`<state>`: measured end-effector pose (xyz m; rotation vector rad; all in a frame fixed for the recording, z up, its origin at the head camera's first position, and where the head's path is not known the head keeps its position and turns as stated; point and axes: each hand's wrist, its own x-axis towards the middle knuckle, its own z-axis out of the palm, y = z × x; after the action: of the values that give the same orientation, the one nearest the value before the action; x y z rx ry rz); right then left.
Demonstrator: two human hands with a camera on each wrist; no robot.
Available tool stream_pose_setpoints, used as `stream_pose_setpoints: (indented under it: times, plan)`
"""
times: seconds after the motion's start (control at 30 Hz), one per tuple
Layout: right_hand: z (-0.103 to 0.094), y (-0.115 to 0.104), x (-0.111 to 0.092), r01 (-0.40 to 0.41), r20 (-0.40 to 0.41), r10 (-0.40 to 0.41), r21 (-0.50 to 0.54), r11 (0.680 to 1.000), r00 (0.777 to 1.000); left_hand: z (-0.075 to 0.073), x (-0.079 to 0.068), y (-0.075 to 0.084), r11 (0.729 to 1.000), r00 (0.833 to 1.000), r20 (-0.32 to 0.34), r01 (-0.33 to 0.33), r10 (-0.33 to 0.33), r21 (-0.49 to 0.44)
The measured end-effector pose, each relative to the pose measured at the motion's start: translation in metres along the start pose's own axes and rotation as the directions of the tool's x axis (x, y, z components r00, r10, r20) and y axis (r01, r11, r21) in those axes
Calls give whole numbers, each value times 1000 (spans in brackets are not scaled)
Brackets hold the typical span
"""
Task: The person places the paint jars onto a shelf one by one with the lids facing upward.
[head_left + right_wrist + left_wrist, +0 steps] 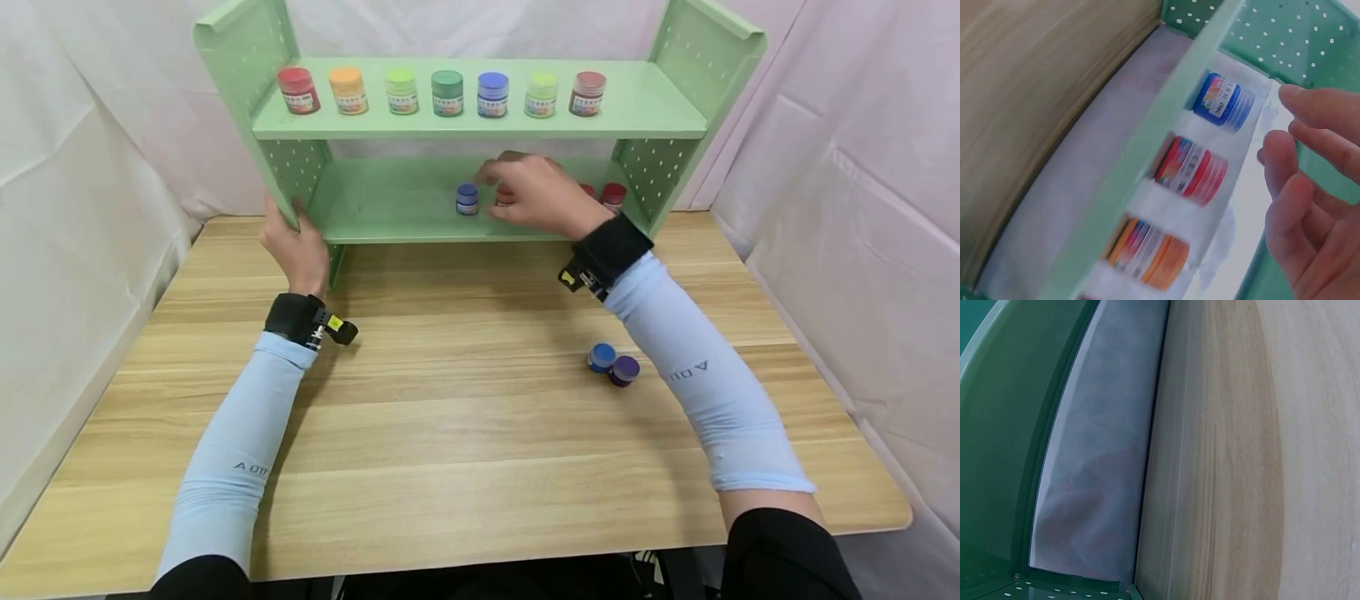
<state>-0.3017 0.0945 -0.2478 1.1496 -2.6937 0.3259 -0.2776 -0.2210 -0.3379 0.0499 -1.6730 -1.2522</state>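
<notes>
My left hand grips the lower left side panel of a green two-tier shelf, thumb on the inner face; the left wrist view leaves that hand out. Over the lower tier, my right hand hovers with its fingers loosely bent and nothing between them. Just left of its fingertips stands a small blue paint jar. A red paint jar and an orange paint jar follow in the same row, the orange one hidden behind the hand in the head view.
Several paint jars in mixed colours, among them a green one, line the upper tier. Another red-lidded jar sits at the lower tier's right end. On the wooden table, a blue-lidded jar and a purple-lidded jar stand near my right forearm.
</notes>
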Motion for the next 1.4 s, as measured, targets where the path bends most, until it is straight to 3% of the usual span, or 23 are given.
stream_pose_setpoints:
  times: [0.13, 0.37, 0.53, 0.67, 0.87, 1.03, 1.2, 1.4]
  plan:
    - [4, 3, -32, 67, -43, -66, 13, 998, 997, 0, 0, -2, 1000, 1000, 0, 5, -5, 1]
    - [16, 21, -87, 14, -20, -12, 110, 994, 1000, 5, 8, -37, 1000, 1000, 7, -10, 10, -2]
    - [26, 35, -121, -23, 22, 20, 163, 986, 1000, 6, 9, -38, 1000, 1000, 15, -8, 8, -8]
    - [33, 47, -141, -81, 136, 55, 200, 976, 989, 5, 7, -26, 1000, 1000, 2, 7, -7, -2]
    - [43, 62, -156, -149, 333, 53, 269, 952, 941, 3, 2, -8, 1000, 1000, -7, 11, -11, -7]
    - [45, 67, -161, -202, 408, 65, 303, 931, 911, 4, 5, -22, 1000, 1000, -4, 7, -7, 8]
    - [46, 66, -165, -243, 501, 27, 371, 896, 865, 5, 9, -36, 1000, 1000, 12, -14, 14, 2]
    - [47, 63, -167, -343, 656, 34, 349, 872, 754, 5, 9, -36, 1000, 1000, 17, -8, 8, -6]
